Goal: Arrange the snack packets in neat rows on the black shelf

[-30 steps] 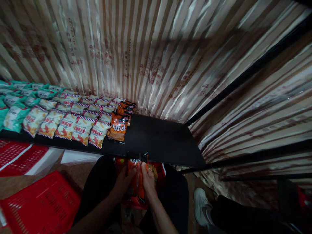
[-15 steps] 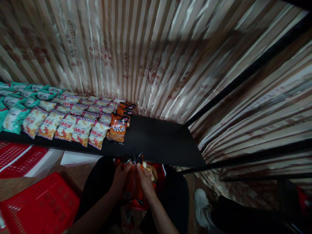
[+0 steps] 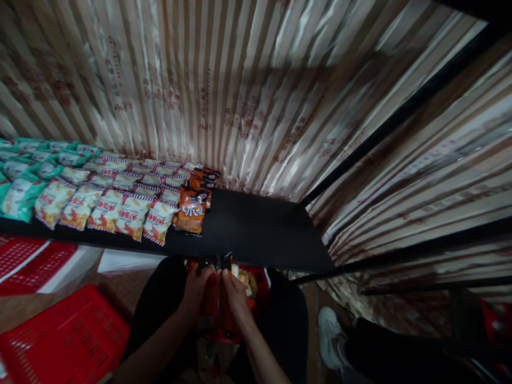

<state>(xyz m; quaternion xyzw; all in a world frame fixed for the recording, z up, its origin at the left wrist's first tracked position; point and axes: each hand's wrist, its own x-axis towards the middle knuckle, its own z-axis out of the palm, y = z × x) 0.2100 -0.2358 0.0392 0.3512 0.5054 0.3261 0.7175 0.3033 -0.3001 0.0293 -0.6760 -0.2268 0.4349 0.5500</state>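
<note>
Both my hands hold an orange snack bag (image 3: pixel 216 298) upright just below the front edge of a black shelf (image 3: pixel 256 229). My left hand (image 3: pixel 194 289) grips its left side and my right hand (image 3: pixel 236 292) grips its right side, fingers closed on the top. Under the bag, more orange and red packets (image 3: pixel 250 281) sit between my knees. On the shelf, a short row of orange bags (image 3: pixel 192 209) runs back to the wall, beside rows of white and red striped bags (image 3: pixel 128 213) and green bags (image 3: pixel 20 194).
A striped satin curtain (image 3: pixel 240 90) hangs behind the shelf. Red plastic baskets (image 3: pixel 68 341) lie on the floor at the lower left. A white shoe (image 3: pixel 330 330) and a dark trouser leg show at the lower right. Black frame bars (image 3: pixel 400 112) cross the right side.
The bag between my hands has risen slightly and turned edge-on, pressed narrower. The view has shifted a little to the right.
</note>
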